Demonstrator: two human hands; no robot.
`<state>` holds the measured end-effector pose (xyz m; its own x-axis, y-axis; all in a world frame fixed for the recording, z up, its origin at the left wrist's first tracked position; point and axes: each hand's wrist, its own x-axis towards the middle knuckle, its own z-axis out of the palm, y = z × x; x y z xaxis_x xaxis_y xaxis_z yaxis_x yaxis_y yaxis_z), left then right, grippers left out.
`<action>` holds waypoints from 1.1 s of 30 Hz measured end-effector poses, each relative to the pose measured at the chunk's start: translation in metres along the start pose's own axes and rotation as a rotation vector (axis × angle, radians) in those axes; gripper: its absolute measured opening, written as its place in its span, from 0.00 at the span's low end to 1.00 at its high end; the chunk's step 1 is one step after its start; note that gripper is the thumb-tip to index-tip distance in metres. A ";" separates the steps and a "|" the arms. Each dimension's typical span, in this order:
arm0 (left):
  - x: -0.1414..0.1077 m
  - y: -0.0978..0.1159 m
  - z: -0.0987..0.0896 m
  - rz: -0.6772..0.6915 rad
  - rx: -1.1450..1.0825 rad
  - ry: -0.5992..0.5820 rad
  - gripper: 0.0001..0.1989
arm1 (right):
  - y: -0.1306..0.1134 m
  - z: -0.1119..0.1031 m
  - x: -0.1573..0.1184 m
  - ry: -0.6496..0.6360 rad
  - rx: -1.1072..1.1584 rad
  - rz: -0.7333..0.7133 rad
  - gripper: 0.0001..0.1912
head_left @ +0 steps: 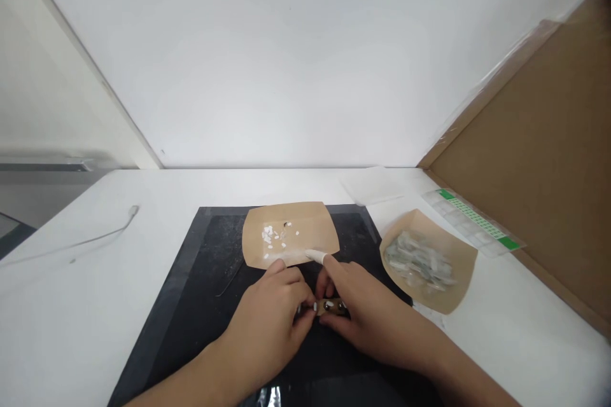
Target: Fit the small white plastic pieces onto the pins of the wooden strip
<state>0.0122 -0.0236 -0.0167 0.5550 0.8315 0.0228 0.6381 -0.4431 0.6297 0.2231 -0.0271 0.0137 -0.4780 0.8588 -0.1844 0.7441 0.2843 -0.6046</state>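
Right grip (357, 296) on brown strip (321, 307), black mat (191, 311)

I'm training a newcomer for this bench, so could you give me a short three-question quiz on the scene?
1. Multiple choice: what lies in the tray on the black mat?
a) clear bags
b) small white pieces
c) a cable

2. True or false: the white finger cover is on the right hand.

3. Fill in the colour: a small ___ strip shows between the fingers of the left hand and those of the right hand.

Key: 1. b; 2. true; 3. brown.
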 end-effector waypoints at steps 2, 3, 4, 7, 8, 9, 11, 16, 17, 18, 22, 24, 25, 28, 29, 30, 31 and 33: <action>0.000 0.000 0.000 0.001 0.004 0.001 0.06 | 0.001 0.000 0.000 -0.001 -0.002 -0.008 0.13; -0.001 0.000 0.000 0.003 0.007 0.001 0.06 | 0.001 0.000 0.000 -0.004 -0.002 -0.013 0.13; -0.001 -0.001 0.000 0.005 0.010 0.001 0.06 | 0.001 0.000 0.000 -0.008 -0.002 -0.016 0.13; -0.001 -0.002 -0.001 0.006 0.016 -0.013 0.06 | 0.001 0.000 0.001 -0.018 0.006 -0.019 0.14; 0.000 -0.002 -0.001 0.003 0.017 -0.020 0.06 | 0.000 -0.001 0.001 -0.019 0.010 -0.017 0.14; 0.000 -0.002 -0.001 0.000 0.017 -0.027 0.06 | 0.000 -0.001 0.001 -0.019 0.013 -0.012 0.14; 0.000 -0.003 -0.001 0.001 0.016 -0.036 0.06 | 0.000 -0.001 0.001 -0.022 0.013 -0.006 0.14; -0.001 -0.003 -0.002 0.005 0.009 -0.040 0.08 | -0.001 -0.002 0.001 -0.043 0.011 0.002 0.15; -0.002 -0.003 -0.002 0.003 0.007 -0.042 0.08 | -0.001 -0.003 0.001 -0.046 0.015 0.004 0.15; -0.002 -0.003 -0.002 0.001 0.004 -0.046 0.08 | -0.001 -0.003 0.001 -0.047 0.018 0.004 0.15; -0.002 -0.002 -0.004 -0.003 -0.006 -0.055 0.07 | -0.001 -0.003 0.001 -0.049 0.012 -0.007 0.15; -0.002 -0.002 -0.004 0.003 -0.009 -0.051 0.08 | -0.002 -0.003 0.001 -0.052 0.009 -0.010 0.15; -0.002 -0.002 -0.004 0.009 -0.011 -0.047 0.08 | -0.002 -0.003 0.001 -0.053 0.008 -0.009 0.16; -0.001 -0.003 -0.004 0.021 -0.028 -0.048 0.08 | -0.001 -0.002 0.001 -0.054 0.003 0.003 0.16; -0.001 -0.004 -0.004 0.022 -0.034 -0.055 0.08 | -0.001 -0.002 0.000 -0.053 0.002 0.009 0.16; -0.001 -0.004 -0.004 0.021 -0.039 -0.061 0.08 | -0.001 -0.001 0.000 -0.050 0.002 0.014 0.16; -0.001 -0.004 -0.004 0.020 -0.043 -0.065 0.09 | 0.000 -0.001 0.000 -0.049 0.002 0.020 0.16; 0.000 -0.004 -0.004 0.022 -0.050 -0.078 0.09 | 0.000 0.000 0.000 -0.043 0.004 0.027 0.16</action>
<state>0.0077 -0.0201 -0.0163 0.6095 0.7925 -0.0220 0.5988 -0.4420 0.6679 0.2234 -0.0272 0.0135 -0.4772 0.8471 -0.2341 0.7554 0.2592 -0.6018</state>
